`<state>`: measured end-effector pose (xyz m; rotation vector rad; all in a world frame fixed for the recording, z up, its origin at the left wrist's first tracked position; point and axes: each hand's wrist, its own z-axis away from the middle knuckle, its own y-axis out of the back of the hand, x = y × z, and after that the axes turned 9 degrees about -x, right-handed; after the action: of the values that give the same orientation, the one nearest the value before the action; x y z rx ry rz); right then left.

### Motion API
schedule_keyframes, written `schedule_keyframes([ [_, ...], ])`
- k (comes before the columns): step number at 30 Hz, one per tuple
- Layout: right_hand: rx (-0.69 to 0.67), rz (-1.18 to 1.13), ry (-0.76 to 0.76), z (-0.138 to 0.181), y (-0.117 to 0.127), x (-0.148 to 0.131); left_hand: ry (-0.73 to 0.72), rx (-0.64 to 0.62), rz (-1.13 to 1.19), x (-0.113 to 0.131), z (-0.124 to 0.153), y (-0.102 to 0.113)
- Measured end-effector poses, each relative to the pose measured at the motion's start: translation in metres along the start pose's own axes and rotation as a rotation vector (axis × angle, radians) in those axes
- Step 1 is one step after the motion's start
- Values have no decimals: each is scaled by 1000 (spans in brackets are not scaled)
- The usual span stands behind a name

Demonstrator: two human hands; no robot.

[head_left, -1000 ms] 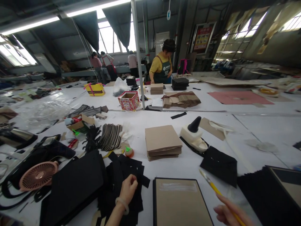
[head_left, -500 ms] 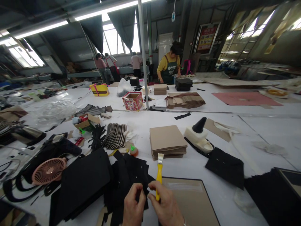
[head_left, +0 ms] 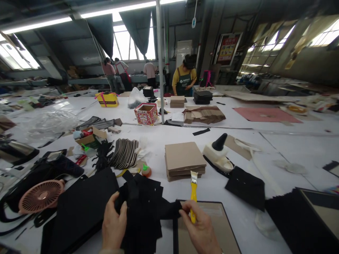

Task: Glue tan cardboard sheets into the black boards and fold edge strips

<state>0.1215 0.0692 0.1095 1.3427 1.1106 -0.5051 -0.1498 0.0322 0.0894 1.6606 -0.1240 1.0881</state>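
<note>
My right hand (head_left: 200, 224) is closed around the yellow handle of a paintbrush (head_left: 194, 192), whose pale bristles point away from me. Between its thumb and fingertips it also pinches the end of a black strip (head_left: 171, 210), which stretches left to a pile of loose black pieces (head_left: 140, 197). Apart from that, my left hand (head_left: 114, 222) is open, thumb and fingers spread, between this pile and a stack of black panels (head_left: 82, 208). Below my right hand lies a grey-brown board (head_left: 212, 225) with a black border.
Beyond the board stands a stack of brown cardboard sheets (head_left: 185, 157). Right of it sit a white container with a black cone (head_left: 218, 151) and a black folded piece (head_left: 246, 185). A pink fan (head_left: 42, 195) is at left. Across the table, a person in an apron (head_left: 184, 76) stands.
My hands have moved apart: the left went left and opened, the right went right with the brush, drawing out the black strip. The view has shifted slightly.
</note>
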Motion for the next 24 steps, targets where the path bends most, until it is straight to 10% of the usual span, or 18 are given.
schedule_keyframes([
  [2,-6,-7,18,10,5,4,-154,-112,63,27,3,-2],
  [6,26,-67,-16,33,14,11,-410,-826,241,90,32,-27],
  [10,171,-32,-136,57,41,34,-239,-1275,402,93,55,-66],
  [16,285,156,-204,86,76,97,80,-1305,526,50,65,-109],
  [24,316,247,-229,68,68,139,115,-977,345,70,52,-154],
])
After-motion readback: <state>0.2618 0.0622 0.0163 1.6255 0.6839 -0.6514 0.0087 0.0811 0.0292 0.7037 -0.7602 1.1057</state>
